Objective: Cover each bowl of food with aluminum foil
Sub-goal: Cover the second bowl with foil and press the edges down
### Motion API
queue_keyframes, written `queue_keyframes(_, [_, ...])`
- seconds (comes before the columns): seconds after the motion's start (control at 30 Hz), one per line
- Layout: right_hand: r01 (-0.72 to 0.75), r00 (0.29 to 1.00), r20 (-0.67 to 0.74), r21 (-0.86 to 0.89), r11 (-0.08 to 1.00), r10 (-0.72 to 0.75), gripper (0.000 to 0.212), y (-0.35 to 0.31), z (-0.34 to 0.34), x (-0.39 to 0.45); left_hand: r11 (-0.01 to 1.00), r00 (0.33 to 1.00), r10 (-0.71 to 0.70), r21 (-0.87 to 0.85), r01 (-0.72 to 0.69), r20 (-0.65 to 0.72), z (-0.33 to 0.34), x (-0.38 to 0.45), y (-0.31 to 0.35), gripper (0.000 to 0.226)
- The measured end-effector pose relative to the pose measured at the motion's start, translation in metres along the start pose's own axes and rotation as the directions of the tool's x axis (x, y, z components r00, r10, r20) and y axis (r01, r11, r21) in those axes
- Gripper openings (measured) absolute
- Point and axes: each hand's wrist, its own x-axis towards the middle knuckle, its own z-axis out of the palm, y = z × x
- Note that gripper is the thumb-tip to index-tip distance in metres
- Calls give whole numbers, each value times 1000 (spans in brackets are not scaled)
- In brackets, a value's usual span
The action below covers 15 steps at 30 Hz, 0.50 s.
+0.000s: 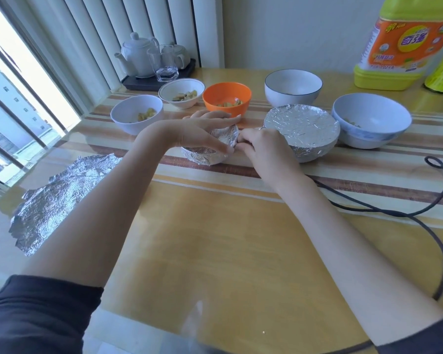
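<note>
Step in hand: crimping foil round the rim of the small foil-wrapped bowl [210, 146], which sits mid-desk between both hands.
Left hand [205, 129]: lies flat across the bowl's top, fingers straight, pressing the foil down; thumb along the near wall.
Right hand [258, 146]: fingers curled at the bowl's right edge, apparently pinching the foil there, though the fingertips are partly hidden, so the grip is a judgement.
Finished bowl: a large foil-covered bowl [302, 129] stands just right of the right hand, fully wrapped.
Still uncovered: white bowl [136, 113] at left, rimmed bowl [181, 93], orange bowl [226, 98], dark-rimmed bowl [293, 88] and blue-patterned bowl [371, 123]; food pieces show in most of them.
Spare foil: a crumpled foil sheet [59, 200] lies on the desk [228, 238] at left, well apart from the bowls.
Progress: likely one done, one nearly done, five left.
Next move calls for: working the pinch round the remaining rim while the flat hand steadies the bowl, then fetching the spare sheet.
</note>
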Motion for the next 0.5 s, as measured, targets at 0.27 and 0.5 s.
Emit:
queue_keyframes(0.27, [33, 999, -29, -113, 993, -36, 15, -9, -16, 14, 1000, 1000, 10, -15, -10, 12, -2, 0, 0, 90])
queue_keyframes(0.5, [346, 928, 162, -34, 938, -336, 15, 4, -16, 26, 1000, 1000, 14, -26, -13, 5, -1, 0, 0, 77])
